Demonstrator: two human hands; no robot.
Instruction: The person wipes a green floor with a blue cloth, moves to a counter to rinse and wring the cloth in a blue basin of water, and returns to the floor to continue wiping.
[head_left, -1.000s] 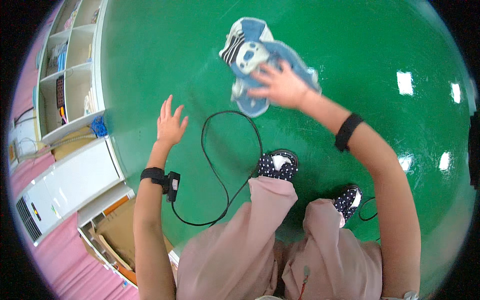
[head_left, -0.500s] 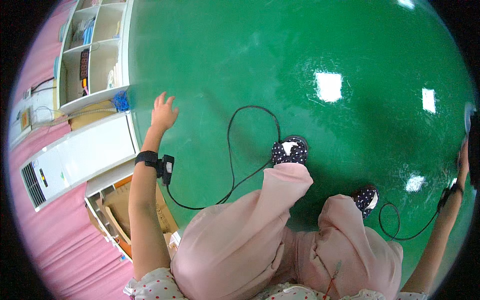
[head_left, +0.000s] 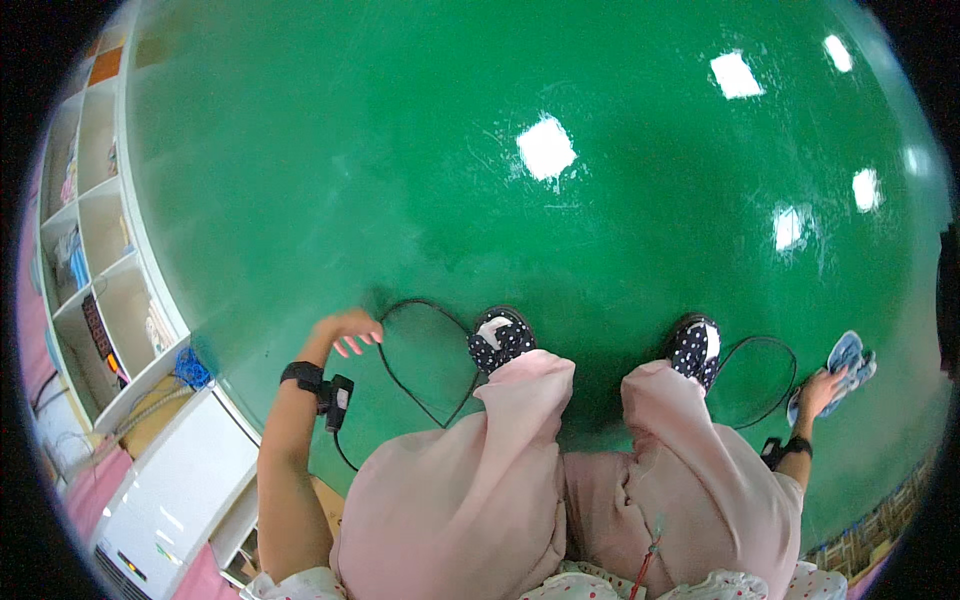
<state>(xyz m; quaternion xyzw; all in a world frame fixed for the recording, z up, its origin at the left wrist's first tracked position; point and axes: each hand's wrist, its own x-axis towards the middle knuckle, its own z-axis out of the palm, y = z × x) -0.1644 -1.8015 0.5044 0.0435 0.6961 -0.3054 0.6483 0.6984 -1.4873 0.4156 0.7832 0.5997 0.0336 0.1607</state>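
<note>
My left hand [head_left: 350,328] hangs over the green floor [head_left: 400,170] with its fingers apart and nothing in it. It is nearest to a loop of black cable [head_left: 400,385] that runs beside my left shoe [head_left: 500,340]. My right hand [head_left: 820,392], out to the right of my right shoe [head_left: 695,350], is closed on a crumpled blue-grey cloth [head_left: 846,352]. Parts of the cloth stick out on both sides of the fingers. Whether it touches the floor I cannot tell.
Black straps with small devices sit on my left wrist [head_left: 338,400] and my right wrist [head_left: 775,452], each with a cable. White shelving [head_left: 150,290] and a white upright appliance [head_left: 185,480] stand at the left. A blue cable bundle [head_left: 192,370] lies between them.
The view has turned, so shelving and appliance sit further left and lower. My left hand has come down and bent inward. My right hand, at the far right rim before, now shows with the cloth.
</note>
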